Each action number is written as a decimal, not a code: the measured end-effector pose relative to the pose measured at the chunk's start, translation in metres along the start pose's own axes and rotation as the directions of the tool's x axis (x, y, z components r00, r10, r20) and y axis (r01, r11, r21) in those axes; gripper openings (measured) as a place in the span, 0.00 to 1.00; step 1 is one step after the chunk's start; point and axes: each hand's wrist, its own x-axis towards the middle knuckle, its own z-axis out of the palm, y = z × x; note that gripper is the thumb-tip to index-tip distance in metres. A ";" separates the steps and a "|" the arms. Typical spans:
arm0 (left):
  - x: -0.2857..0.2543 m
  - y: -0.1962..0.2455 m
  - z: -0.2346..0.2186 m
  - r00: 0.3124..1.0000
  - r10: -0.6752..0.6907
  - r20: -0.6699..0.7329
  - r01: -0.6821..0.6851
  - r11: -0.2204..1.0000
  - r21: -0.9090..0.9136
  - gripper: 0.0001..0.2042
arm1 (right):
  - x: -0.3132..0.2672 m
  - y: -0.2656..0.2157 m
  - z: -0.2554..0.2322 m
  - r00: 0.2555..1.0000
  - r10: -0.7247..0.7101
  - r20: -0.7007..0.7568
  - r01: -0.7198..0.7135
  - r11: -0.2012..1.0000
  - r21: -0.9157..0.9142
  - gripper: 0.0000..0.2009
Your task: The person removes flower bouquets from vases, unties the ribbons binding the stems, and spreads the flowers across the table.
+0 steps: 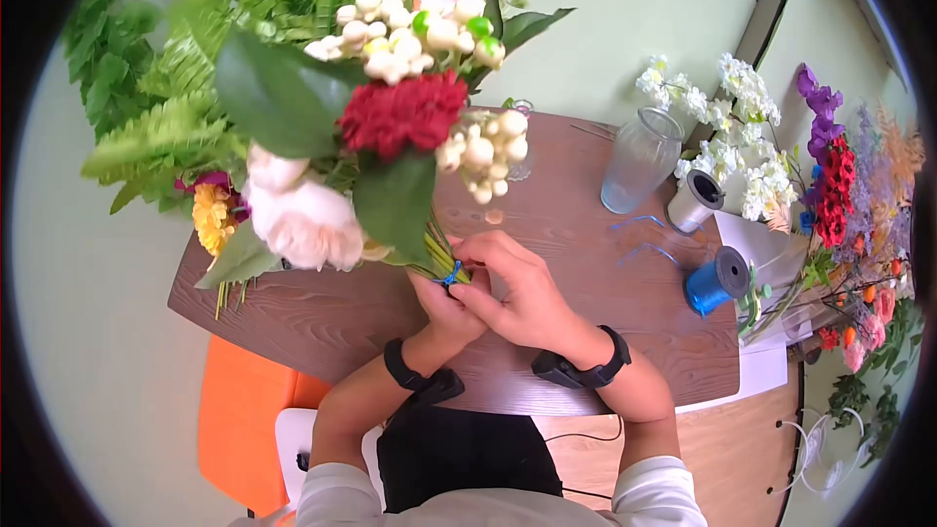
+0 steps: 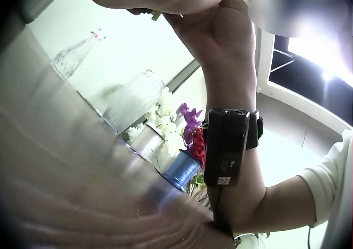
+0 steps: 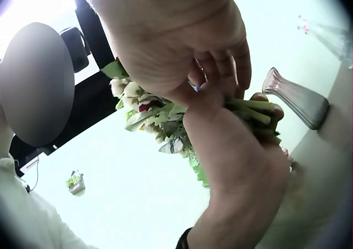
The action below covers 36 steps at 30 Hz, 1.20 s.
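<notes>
A bouquet with a dark red flower, pale pink blooms, white berries and green leaves fills the upper left of the head view. Its green stems are wrapped by a blue ribbon. The left hand grips the stems from below, fingers curled round them. The right hand pinches at the blue ribbon with thumb and fingers, touching the left hand. In the right wrist view the stem ends stick out past the hands; part of the ribbon is hidden by fingers.
On the brown table stand a glass vase, a white ribbon spool and a blue ribbon spool, right of the hands. White flowers and mixed colourful flowers are farther right. An orange chair is at lower left.
</notes>
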 end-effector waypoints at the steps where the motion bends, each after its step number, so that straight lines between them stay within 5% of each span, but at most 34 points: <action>1: -0.002 0.002 -0.004 0.999 -0.030 0.016 0.031 0.998 -0.056 0.22 | -0.001 -0.001 0.002 0.998 0.063 0.014 -0.063 0.998 -0.004 0.17; 11: -0.006 0.006 -0.007 0.999 -0.006 -0.041 0.009 0.996 0.091 0.29 | -0.001 -0.004 0.010 0.991 0.132 0.034 -0.133 0.989 0.057 0.16; 17: -0.025 -0.015 -0.010 0.981 -0.194 -0.027 0.193 0.980 -0.043 0.30 | -0.004 0.008 0.015 0.999 -0.018 -0.032 0.018 1.000 -0.007 0.13; 20: -0.024 -0.010 -0.010 0.948 -0.319 -0.006 0.316 0.940 -0.131 0.30 | -0.003 0.003 0.012 1.000 0.003 -0.020 -0.003 1.000 0.000 0.12; 23: -0.014 0.010 -0.006 0.980 -0.193 0.038 0.197 0.974 -0.116 0.31 | -0.002 -0.008 0.009 0.991 0.134 0.028 -0.134 0.991 -0.026 0.12; 25: -0.012 0.011 -0.006 0.943 -0.322 0.084 0.331 0.877 -0.349 0.33 | -0.003 -0.009 0.009 0.985 0.165 0.043 -0.162 0.985 -0.053 0.10; 26: -0.011 0.010 -0.005 0.942 -0.323 0.086 0.332 0.876 -0.348 0.33 | -0.004 -0.006 0.009 0.985 0.166 0.042 -0.164 0.985 -0.052 0.10; 28: -0.009 0.008 -0.004 0.991 -0.095 0.089 0.102 0.992 -0.070 0.33 | -0.006 0.002 0.008 0.997 0.064 0.045 -0.060 0.995 -0.080 0.08; 31: -0.008 0.007 -0.006 0.994 -0.047 0.096 0.045 0.999 0.022 0.34 | -0.004 -0.001 0.005 0.998 0.022 0.066 -0.017 0.996 -0.083 0.06; 36: -0.011 0.010 -0.006 0.977 -0.209 0.046 0.212 0.974 -0.077 0.34 | -0.003 -0.007 0.005 0.995 0.048 0.086 -0.041 0.996 -0.080 0.05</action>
